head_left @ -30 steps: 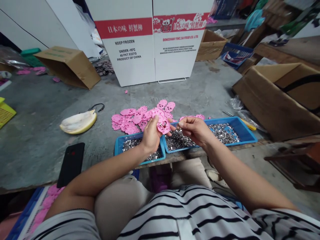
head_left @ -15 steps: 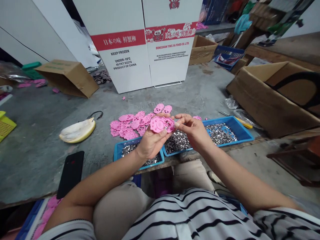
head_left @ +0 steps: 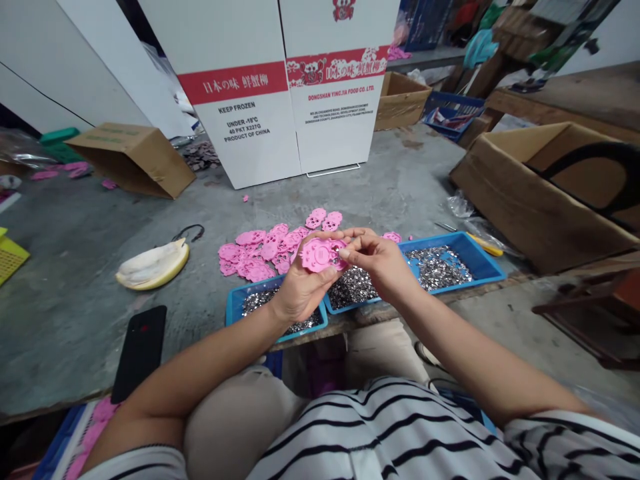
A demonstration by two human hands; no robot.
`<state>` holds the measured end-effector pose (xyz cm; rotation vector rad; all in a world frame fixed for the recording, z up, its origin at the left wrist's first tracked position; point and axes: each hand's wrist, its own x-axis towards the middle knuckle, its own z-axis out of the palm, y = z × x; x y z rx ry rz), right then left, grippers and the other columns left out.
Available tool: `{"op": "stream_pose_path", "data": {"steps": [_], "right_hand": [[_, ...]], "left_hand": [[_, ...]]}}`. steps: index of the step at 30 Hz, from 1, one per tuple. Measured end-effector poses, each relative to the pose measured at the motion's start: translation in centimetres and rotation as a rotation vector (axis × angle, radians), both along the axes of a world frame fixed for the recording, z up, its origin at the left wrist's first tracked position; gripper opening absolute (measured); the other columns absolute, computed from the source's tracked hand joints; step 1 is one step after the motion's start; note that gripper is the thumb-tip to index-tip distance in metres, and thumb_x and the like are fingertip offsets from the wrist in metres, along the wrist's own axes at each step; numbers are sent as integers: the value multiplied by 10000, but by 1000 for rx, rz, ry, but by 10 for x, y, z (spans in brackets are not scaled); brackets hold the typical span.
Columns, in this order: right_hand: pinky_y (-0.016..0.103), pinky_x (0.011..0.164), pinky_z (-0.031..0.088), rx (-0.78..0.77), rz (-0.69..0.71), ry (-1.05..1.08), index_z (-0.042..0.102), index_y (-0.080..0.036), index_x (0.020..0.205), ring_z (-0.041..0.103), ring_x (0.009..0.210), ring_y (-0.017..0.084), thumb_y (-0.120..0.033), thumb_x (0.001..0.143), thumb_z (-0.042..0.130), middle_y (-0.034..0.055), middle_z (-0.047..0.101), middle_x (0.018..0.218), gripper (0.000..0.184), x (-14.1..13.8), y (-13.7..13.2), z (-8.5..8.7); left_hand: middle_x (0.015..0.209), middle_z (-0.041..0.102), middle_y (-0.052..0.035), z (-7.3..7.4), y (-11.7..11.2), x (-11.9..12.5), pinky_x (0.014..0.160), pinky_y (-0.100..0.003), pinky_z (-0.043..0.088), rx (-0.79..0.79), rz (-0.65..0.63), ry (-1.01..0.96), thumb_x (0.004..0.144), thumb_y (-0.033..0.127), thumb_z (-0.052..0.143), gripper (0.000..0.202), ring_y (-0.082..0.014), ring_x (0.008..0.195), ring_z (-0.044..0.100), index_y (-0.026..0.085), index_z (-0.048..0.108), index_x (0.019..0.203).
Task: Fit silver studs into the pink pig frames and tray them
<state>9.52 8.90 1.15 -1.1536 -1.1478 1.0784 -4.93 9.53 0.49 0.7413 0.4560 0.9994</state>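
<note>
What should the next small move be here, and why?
Probably a light press by the right hand on the pink piece's right end: the left hand grips the piece, and the right thumb appears to be on that end.

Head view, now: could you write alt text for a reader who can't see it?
A person's left hand holds a pink piece while the right hand touches its right end, above blue trays of small shiny parts. Beyond them, more pink pieces lie heaped on a grey table, with a white carton standing farther back.
</note>
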Motion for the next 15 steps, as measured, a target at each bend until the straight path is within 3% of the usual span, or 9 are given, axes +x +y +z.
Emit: {"op": "stream_pose_path", "data": {"steps": [10, 15], "right_hand": [[418, 975, 400, -24, 3, 38, 608, -160, 570, 544, 987, 228, -438, 542, 859, 76, 564, 923, 375, 2, 1, 1], [420, 971, 408, 7, 6, 1, 610, -162, 605, 557, 999, 226, -431, 589, 841, 74, 577, 946, 355, 2, 1, -1]], "left_hand": [[1178, 591, -58, -8, 2, -3, 1100, -408, 487, 3, -24, 24, 678, 155, 722, 686, -160, 1238, 537, 276, 457, 1299], [1193, 593, -68, -7, 2, -2, 1104, -404, 484, 17, -33, 12, 694, 153, 715, 666, -164, 1253, 536, 259, 469, 1303]]}}
